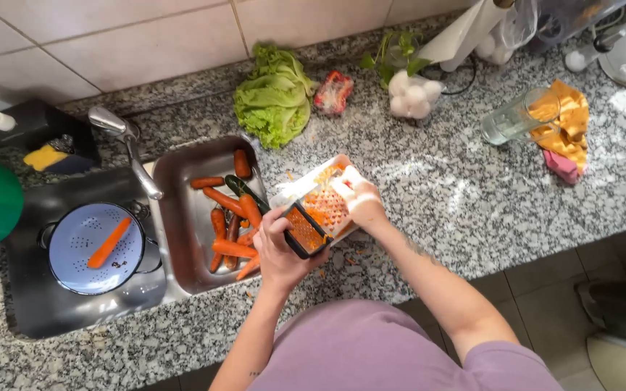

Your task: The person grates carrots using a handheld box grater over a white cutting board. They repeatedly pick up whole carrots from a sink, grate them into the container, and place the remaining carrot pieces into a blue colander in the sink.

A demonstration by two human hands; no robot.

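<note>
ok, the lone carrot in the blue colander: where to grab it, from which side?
Grip the carrot mid-length, from straight above. It lies diagonally in the colander, alone, and the raised rim blocks low side approaches. Neither hand is near it.

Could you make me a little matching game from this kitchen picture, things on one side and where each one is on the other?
Things:
1. grater
2. lettuce
3. peeled carrot
4. glass

Places:
A. in the blue colander
B. lying by the yellow cloth
C. on the counter against the wall
D. between the left hand and right hand

Pairs: 1-D, 2-C, 3-A, 4-B
</note>
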